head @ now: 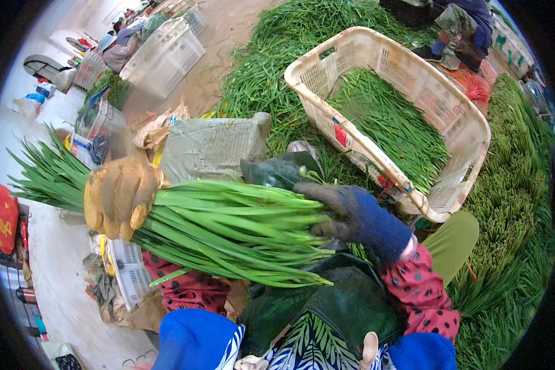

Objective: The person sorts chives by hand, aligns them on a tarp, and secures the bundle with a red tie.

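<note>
My left hand [120, 198], in a dirty yellow-brown work glove, is closed around a thick bundle of long flat green leaves [231, 226] that look like garlic chives. The bundle lies across the view above my lap, with one end fanning out left past my fist. At its right end is my right hand [351, 215], in a dark blue glove with a soiled palm side. It is blurred against the leaf ends, and whether its fingers grip any is unclear. Below the bundle, a dark green waterproof apron [347, 296] covers my lap.
Beyond my right hand stands a white plastic crate [300, 90] holding cut greens [393, 125]. Loose leaves [259, 69] cover the floor behind it. Stacked bundles [504, 185] line the right side. A wrapped grey block [212, 145] sits ahead. Another person [471, 27] sits at upper right.
</note>
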Tool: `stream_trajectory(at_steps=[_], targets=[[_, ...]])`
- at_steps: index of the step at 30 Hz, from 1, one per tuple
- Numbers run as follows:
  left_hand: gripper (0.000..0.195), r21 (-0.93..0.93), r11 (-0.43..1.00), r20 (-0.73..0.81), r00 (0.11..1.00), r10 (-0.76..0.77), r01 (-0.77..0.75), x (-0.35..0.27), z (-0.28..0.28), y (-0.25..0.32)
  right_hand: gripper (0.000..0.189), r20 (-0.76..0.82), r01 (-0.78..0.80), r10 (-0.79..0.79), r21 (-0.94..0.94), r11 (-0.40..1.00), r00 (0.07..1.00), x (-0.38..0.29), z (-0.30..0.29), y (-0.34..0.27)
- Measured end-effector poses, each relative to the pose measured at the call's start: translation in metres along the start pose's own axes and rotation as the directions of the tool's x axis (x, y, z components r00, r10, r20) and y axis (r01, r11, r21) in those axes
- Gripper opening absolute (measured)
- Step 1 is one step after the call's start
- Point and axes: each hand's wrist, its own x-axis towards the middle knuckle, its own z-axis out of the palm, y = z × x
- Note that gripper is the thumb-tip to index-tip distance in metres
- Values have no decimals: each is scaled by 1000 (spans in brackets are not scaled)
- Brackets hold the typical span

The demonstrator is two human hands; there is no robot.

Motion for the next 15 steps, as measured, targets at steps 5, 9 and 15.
stream_trajectory(at_steps=[5,9,15], targets=[[6,190,963,271,933,-239,191,37,-19,12,27,-310,73,53,379,923,949,3,-32,0],[10,96,975,387,895,-221,199,41,-19,4,19,-138,-178,334,631,755,932,-7,-24,21],[10,29,964,433,866,-249,263,35,-31,0,19,28,-277,374,724,632,927,-31,-3,42]])
